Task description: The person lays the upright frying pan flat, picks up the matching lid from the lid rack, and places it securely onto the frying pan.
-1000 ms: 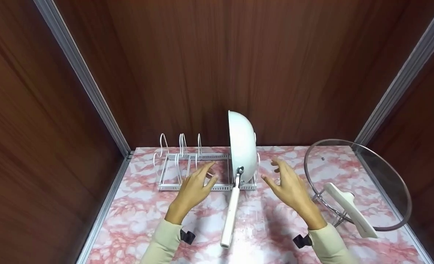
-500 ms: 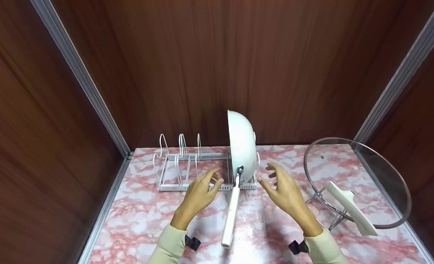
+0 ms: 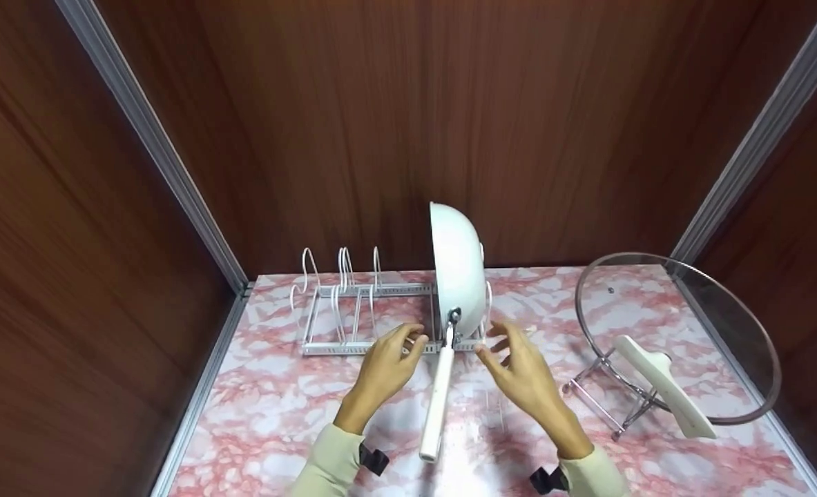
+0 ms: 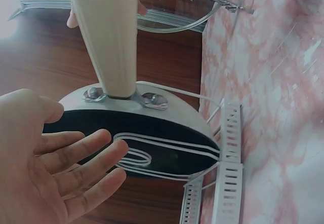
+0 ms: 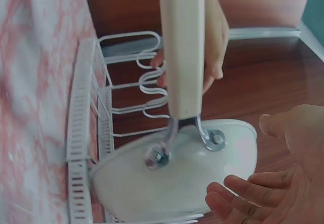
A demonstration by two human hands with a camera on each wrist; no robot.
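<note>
- The left hand (image 3: 389, 362) and right hand (image 3: 524, 369) are raised side by side, near each other but apart, palms turned inward.
- Left fingers (image 4: 76, 151): loosely bent and slightly spread, the left thumb (image 4: 52, 108) apart from them.
- Right fingers (image 5: 253, 191): also loosely bent, the right thumb (image 5: 274, 125) well apart.
- Left wrist (image 3: 354, 412) and right wrist (image 3: 565, 429): bare, wider apart than the hands.
- Left sleeve (image 3: 329, 459) and right sleeve (image 3: 593, 475): pale, just behind the wrists, covering the forearms.

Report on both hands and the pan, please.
Left hand and right hand flank the white pan, gripping nothing. Pan on edge in the rack, handle toward the person. Glass lid off to the right, not between them.
</note>
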